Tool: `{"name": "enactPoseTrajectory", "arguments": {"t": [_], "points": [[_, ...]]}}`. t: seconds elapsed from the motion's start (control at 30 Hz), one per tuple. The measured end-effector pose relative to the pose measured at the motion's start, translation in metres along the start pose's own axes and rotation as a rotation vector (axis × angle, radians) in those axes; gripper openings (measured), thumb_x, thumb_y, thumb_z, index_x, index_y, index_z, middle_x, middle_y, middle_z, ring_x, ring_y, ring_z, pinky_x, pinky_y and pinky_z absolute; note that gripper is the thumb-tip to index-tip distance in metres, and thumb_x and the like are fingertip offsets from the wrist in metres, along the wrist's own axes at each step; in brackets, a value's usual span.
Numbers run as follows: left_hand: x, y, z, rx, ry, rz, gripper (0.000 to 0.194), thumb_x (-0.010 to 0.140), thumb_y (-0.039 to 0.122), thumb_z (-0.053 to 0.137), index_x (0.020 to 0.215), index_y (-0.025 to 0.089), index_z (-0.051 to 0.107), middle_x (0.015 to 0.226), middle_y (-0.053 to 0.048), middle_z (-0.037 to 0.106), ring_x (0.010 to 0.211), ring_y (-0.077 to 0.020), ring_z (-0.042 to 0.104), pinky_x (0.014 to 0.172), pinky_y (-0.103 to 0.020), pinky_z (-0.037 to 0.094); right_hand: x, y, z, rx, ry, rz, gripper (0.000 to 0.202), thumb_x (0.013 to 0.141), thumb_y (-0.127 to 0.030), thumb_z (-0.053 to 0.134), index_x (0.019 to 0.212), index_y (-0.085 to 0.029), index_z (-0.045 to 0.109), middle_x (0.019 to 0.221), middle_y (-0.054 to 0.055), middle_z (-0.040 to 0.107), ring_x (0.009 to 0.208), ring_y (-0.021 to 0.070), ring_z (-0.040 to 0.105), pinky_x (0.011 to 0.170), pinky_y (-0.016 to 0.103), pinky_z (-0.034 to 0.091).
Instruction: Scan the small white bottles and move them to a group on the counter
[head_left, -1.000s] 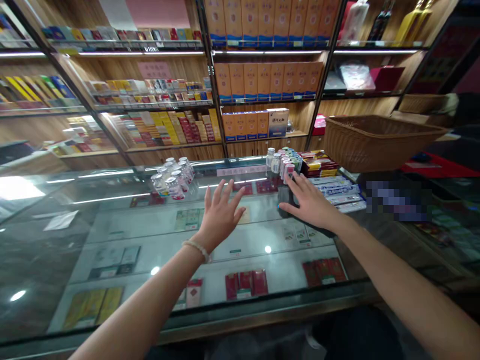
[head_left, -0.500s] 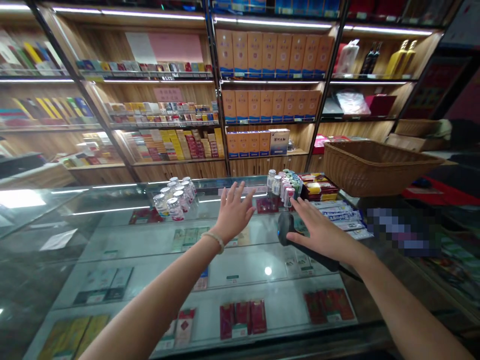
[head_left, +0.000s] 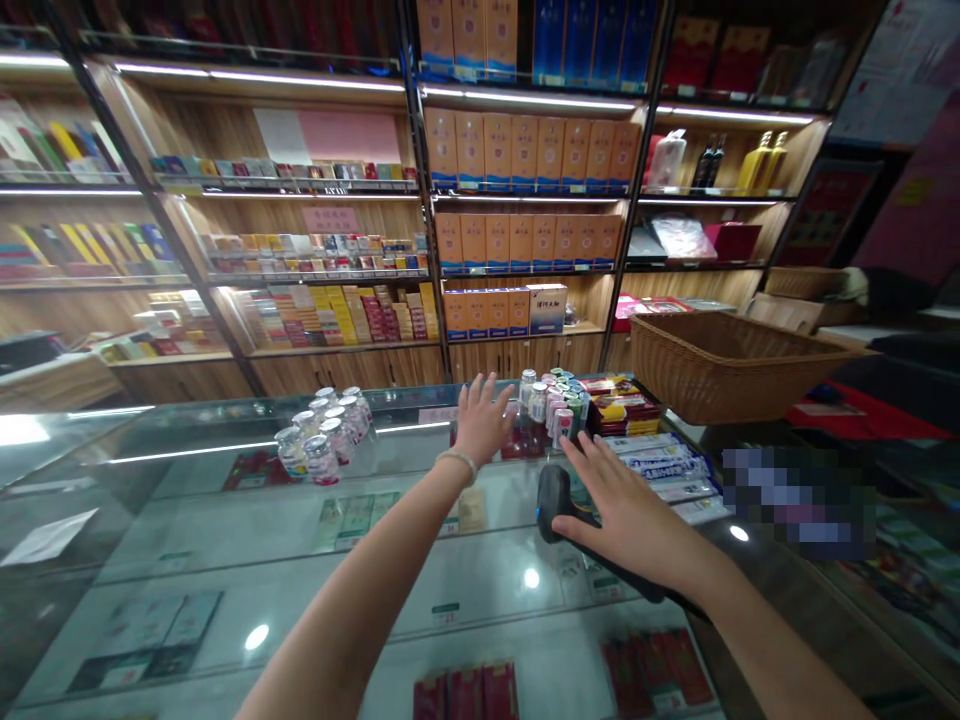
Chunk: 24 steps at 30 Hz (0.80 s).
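Note:
My left hand point(head_left: 484, 422), fingers spread and holding nothing, is above the glass counter point(head_left: 390, 590), left of a group of small cans and bottles point(head_left: 553, 405). A bracelet circles that wrist. My right hand point(head_left: 626, 512) is open too, its fingers stretched toward the front can. Beneath its thumb and palm lies a black handheld barcode scanner point(head_left: 554, 500) with a small blue light; whether the hand touches it I cannot tell. Just right of the cans sit red and yellow snack packs point(head_left: 622, 405). Blue and white long packets point(head_left: 667, 465) lie beyond my right hand.
Another group of small white-capped bottles point(head_left: 322, 435) stands on the counter to the left. A wicker basket point(head_left: 739, 375) is at the right. Paper point(head_left: 52, 537) lies at the far left. Behind the counter rise shelves with orange boxes point(head_left: 521, 150). Packs show under the glass.
The view has tilted up, so shelves and counter sit lower in the picture. My left hand has moved right, closer to the cans; my right hand stays over the scanner. Both remain open.

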<state>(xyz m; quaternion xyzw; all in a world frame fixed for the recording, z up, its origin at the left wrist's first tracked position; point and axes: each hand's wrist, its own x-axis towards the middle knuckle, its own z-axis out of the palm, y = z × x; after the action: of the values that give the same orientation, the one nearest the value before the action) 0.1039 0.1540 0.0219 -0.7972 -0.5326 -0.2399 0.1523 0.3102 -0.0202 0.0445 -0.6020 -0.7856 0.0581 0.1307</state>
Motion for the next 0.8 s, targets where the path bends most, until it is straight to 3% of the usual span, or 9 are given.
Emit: {"name": "enactPoseTrajectory", "arguments": {"t": [0.2, 0.37, 0.8], "points": [[0.041, 0.002, 0.014, -0.063, 0.037, -0.089, 0.044, 0.096, 0.039, 0.055, 0.139, 0.029, 0.060, 0.160, -0.012, 0.043, 0.150, -0.0333, 0.032, 0.120, -0.055, 0.030, 0.001, 0.003, 0.006, 0.016, 0.044, -0.012, 0.091, 0.090, -0.069, 0.053, 0.164, -0.029, 0.016, 0.170, 0.011, 0.017, 0.157, 0.0323, 0.015, 0.122, 0.056, 0.029], [0.069, 0.004, 0.025, -0.070, 0.010, -0.064, 0.042, 0.096, 0.038, 0.055, 0.137, 0.034, 0.062, 0.162, -0.010, 0.041, 0.151, -0.0329, 0.031, 0.119, -0.057, 0.030, 0.003, 0.010, 0.013, 0.011, 0.114, -0.045, 0.088, 0.092, -0.067, 0.052, 0.164, -0.034, 0.014, 0.170, 0.011, 0.021, 0.155, 0.0351, 0.020, 0.119, 0.061, 0.033], [0.096, 0.002, 0.041, -0.070, -0.113, -0.082, 0.039, 0.095, 0.050, 0.057, 0.128, 0.032, 0.068, 0.164, -0.012, 0.036, 0.153, -0.0365, 0.025, 0.120, -0.064, 0.021, 0.005, 0.005, 0.007, 0.037, 0.078, 0.014, 0.089, 0.091, -0.068, 0.053, 0.164, -0.033, 0.016, 0.171, 0.008, 0.016, 0.157, 0.0341, 0.014, 0.121, 0.060, 0.030]]}}
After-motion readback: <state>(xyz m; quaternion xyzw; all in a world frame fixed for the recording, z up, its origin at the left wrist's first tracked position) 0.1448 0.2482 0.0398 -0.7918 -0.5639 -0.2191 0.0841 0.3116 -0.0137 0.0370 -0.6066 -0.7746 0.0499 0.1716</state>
